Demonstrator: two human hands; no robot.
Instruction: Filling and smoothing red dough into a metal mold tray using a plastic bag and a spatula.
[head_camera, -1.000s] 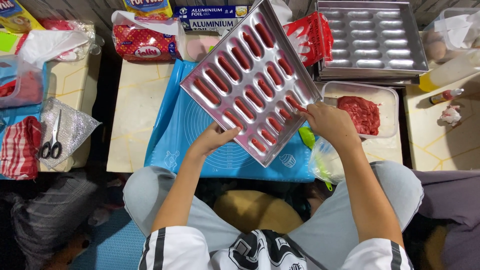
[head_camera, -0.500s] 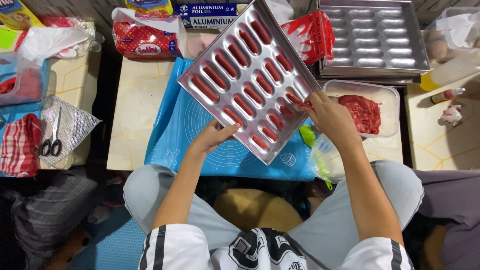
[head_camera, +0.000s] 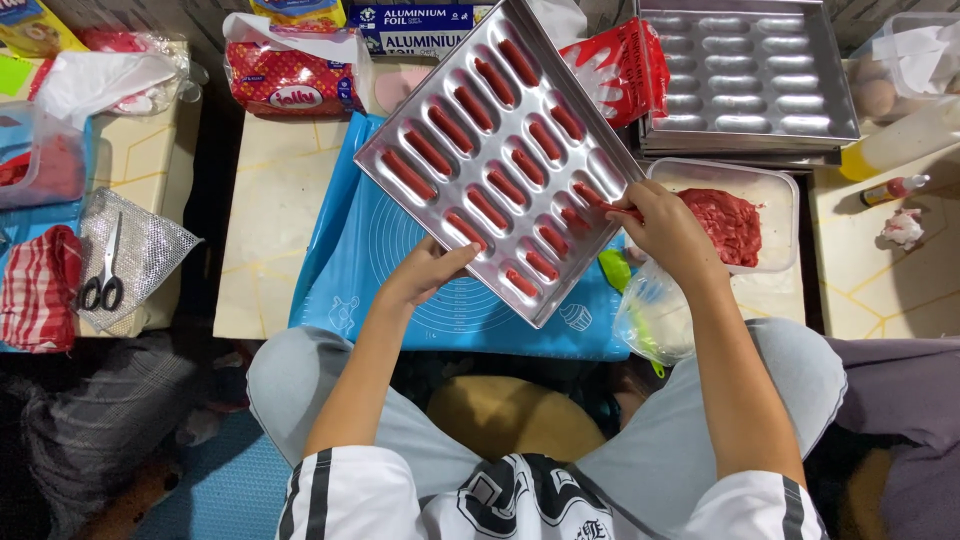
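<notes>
**Red batter going into the finger mould**

My left hand (head_camera: 428, 272) grips the near edge of the metal mould tray (head_camera: 505, 150), fingers closed on its rim from underneath, holding it tilted above the blue baking mat (head_camera: 400, 260). The tray's oblong wells hold strips of red batter. My right hand (head_camera: 668, 228) rests at the tray's right edge, fingers pinched together on a thin stick (head_camera: 612, 206) smeared red, its tip in one of the wells. Just right of the tray sits a white tub (head_camera: 775, 225) of red batter. Beyond the tray's far right corner lies a stack of empty mould trays (head_camera: 745, 75). Far left of the tray, scissors (head_camera: 105, 275) lie on a mesh pad. Behind the tray's far edge is a long foil box (head_camera: 420, 18).
</notes>
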